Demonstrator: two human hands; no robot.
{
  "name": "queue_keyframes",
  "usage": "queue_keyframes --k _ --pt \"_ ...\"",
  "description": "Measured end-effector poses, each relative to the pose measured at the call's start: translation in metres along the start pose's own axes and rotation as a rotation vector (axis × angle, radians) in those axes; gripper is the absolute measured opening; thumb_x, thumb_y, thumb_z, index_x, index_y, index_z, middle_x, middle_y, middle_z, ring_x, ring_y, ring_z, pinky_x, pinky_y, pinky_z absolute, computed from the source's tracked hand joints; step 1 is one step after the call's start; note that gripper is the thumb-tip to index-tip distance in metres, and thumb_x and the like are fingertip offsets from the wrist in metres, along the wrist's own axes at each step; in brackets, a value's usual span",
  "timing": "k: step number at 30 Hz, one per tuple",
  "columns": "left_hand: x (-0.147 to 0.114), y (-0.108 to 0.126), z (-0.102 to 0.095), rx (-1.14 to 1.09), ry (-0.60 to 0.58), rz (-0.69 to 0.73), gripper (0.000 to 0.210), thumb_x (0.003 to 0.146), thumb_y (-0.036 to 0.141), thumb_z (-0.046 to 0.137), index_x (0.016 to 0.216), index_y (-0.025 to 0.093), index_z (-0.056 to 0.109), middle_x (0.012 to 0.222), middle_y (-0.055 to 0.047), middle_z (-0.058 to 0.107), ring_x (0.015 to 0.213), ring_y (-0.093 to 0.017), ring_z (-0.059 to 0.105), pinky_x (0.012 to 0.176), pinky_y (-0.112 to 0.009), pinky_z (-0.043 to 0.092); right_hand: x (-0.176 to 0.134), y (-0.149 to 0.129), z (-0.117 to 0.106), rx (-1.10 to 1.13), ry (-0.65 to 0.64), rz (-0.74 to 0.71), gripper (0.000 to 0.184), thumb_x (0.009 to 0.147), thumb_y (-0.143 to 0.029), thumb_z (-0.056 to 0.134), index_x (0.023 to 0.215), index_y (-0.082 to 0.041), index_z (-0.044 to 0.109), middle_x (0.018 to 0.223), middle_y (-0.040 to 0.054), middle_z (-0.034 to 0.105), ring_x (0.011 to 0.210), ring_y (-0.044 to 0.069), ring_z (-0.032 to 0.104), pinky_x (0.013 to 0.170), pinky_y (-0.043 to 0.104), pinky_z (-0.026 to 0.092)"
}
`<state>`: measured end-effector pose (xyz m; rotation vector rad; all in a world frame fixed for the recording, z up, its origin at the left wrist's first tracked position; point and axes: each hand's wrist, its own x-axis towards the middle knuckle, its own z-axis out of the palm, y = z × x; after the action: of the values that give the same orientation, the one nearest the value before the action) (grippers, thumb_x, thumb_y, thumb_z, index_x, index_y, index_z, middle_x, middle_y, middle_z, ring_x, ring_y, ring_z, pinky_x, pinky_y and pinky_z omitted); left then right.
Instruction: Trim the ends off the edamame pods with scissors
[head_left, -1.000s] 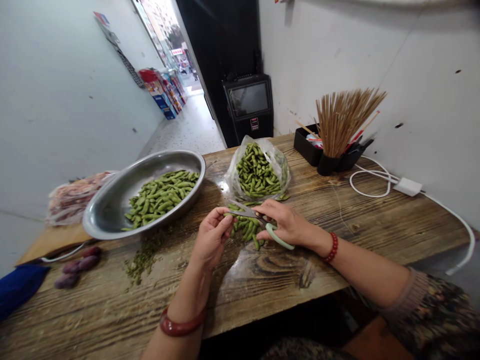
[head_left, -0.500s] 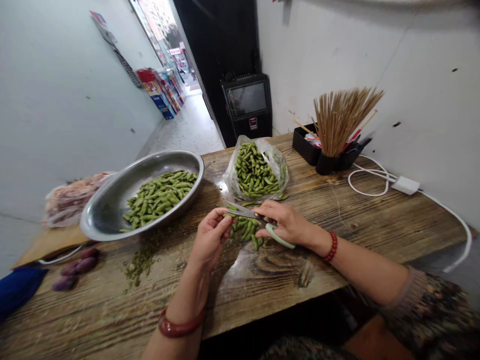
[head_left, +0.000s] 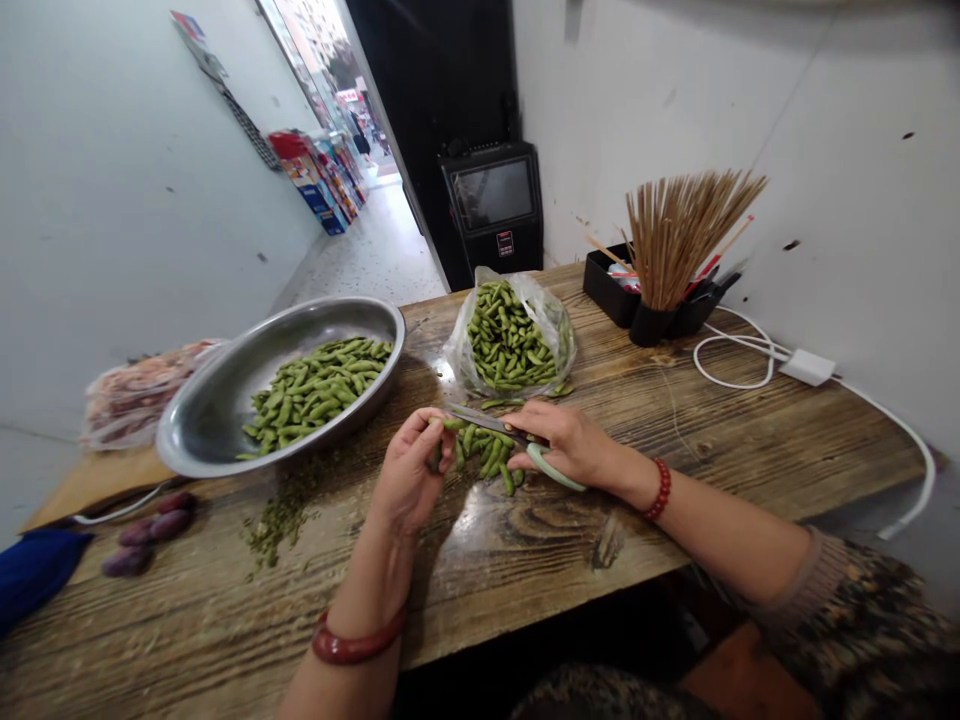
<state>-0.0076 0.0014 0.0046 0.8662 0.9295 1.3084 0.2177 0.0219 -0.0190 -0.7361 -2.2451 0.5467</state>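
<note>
Between the thumb and fingers of my left hand [head_left: 411, 468] is a green edamame pod [head_left: 450, 424]. My right hand [head_left: 566, 445] grips a pair of scissors [head_left: 551, 468] with pale green handles; their blades point left, close to the pod. Below the blades a small pile of edamame pods [head_left: 489, 455] lies on the wooden table [head_left: 525, 590]. Just beyond my hands stands an open clear plastic bag [head_left: 559, 330] full of pods. To the left, a large metal basin [head_left: 202, 410] holds many more pods.
Green trimmings [head_left: 274, 525] are scattered before the basin. Several purplish round items [head_left: 150, 535] and a blue cloth [head_left: 37, 575] lie at left, with bagged meat [head_left: 142, 395] behind. At right are a black holder [head_left: 611, 290] of wooden skewers [head_left: 686, 235] and a white cable [head_left: 892, 415].
My left hand has shifted slightly left and turned, and the pod in it shows more clearly. My right hand keeps the scissors at nearly the same place.
</note>
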Motion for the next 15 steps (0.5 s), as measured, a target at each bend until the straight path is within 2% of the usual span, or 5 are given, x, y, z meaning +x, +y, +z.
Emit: queue_keyframes --k 3,9,15 --pt "0.003 0.004 -0.004 -0.074 0.06 0.0 0.015 0.074 0.023 0.068 0.078 0.015 0.057 0.081 -0.002 0.062 0.059 -0.008 0.05 0.045 -0.017 0.038 0.0 0.001 -0.001 -0.001 0.054 0.031 0.044 0.081 -0.037 0.069 0.117 -0.015 0.058 0.09 0.0064 0.058 0.078 0.017 0.057 0.072 0.028 0.048" --pt "0.006 0.005 -0.01 -0.069 0.145 0.011 0.019 0.07 0.021 0.071 0.076 0.014 0.055 0.078 -0.002 0.063 0.051 -0.005 0.044 0.035 -0.014 0.026 0.0 0.003 -0.002 -0.026 0.105 0.042 0.045 0.08 -0.036 0.07 0.118 -0.016 0.057 0.09 0.0064 0.058 0.077 0.017 0.056 0.072 0.028 0.048" --pt "0.006 0.006 -0.013 -0.045 0.2 0.041 0.021 0.07 0.021 0.072 0.074 0.014 0.053 0.079 -0.003 0.063 0.051 -0.005 0.044 0.036 -0.013 0.028 -0.001 0.008 0.001 -0.033 0.128 0.018 0.044 0.081 -0.036 0.069 0.118 -0.015 0.057 0.091 0.007 0.059 0.079 0.018 0.058 0.073 0.029 0.048"
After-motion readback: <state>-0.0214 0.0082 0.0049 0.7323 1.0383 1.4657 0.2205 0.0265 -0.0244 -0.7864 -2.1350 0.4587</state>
